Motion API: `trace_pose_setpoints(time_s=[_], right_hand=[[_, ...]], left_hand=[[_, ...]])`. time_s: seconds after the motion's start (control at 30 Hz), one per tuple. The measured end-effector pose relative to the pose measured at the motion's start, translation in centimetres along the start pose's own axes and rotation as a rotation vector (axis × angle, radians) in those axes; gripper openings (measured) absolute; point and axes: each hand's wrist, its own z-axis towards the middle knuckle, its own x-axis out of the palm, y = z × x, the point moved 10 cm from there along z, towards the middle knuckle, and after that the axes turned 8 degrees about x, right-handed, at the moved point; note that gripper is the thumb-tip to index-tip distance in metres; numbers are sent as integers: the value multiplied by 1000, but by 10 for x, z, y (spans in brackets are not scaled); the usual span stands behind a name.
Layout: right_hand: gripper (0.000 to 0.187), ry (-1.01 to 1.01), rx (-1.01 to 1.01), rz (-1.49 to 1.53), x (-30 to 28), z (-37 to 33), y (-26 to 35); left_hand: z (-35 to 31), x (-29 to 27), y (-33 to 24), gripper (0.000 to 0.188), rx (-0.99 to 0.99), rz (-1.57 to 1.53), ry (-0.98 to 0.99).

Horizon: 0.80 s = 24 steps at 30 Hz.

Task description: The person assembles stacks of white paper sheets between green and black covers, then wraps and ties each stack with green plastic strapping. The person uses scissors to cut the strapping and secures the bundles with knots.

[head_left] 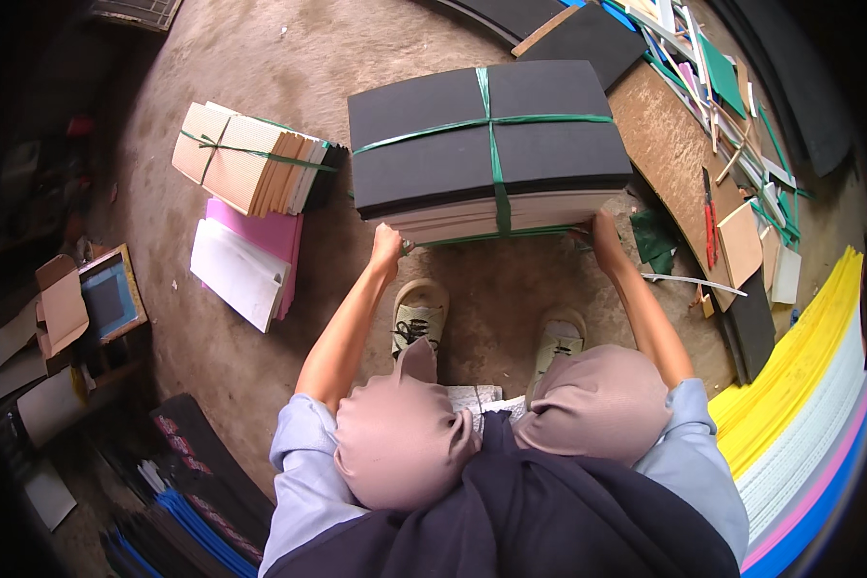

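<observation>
A thick stack of black sheets point(419, 144) with paler sheets beneath stands on the floor before me. Flat green plastic strap point(491, 121) crosses over its top and runs down the near side. Along the stack's near lower edge, more green strap stretches between my hands. My left hand point(386, 248) is closed in a fist on this strap at the near left corner. At the near right corner, my right hand point(602, 238) is closed on the strap's other end, its fingertips partly hidden. Both arms reach out past my knees.
To the left lie a strapped bundle of tan sheets point(223, 159), white sheets point(236, 275) and pink sheets point(277, 236). Offcuts and red-handled scissors point(711, 226) lie on a brown board point(660, 135) at right. Yellow sheets point(790, 356) are piled near right. My shoes point(420, 313) are close to the stack.
</observation>
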Motion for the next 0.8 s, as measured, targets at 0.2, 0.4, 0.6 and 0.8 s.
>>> trace_pose_setpoints(time_s=[0.2,0.4,0.6,0.8], right_hand=[[36,107,63,-356,35,-27,55],[30,34,104,-293,20,21,94],[28,-289,-745,-1176,20,8,80],[62,-145,-895,-1251,52,-26,69]], left_hand=[[-20,-47,-14,45,-281,170,117],[4,-62,-51,41,-140,-250,21],[-10,-50,-54,35,636,453,-264],[-31,-31,-65,15,757,563,-136]])
